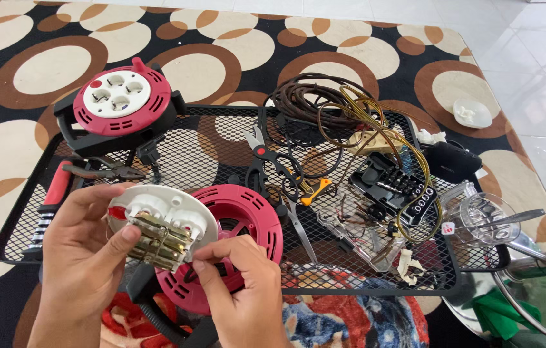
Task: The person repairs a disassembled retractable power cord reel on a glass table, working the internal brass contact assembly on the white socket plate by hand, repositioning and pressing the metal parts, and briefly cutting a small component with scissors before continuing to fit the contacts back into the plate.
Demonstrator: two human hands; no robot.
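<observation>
The bottom of the red reel (237, 248) is hidden behind both hands, so can't see how it sits. Left hand (86, 251) grips the white socket plate (160, 222) at near left, brass contacts facing me, long side running left to right. Right hand (241, 287) pinches the plate's lower right edge, fingers curled. A black mesh tray (221, 138) lies beyond.

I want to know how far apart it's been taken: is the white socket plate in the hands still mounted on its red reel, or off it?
Off. The left hand holds the white socket plate clear of the red reel, brass contacts exposed.
</observation>
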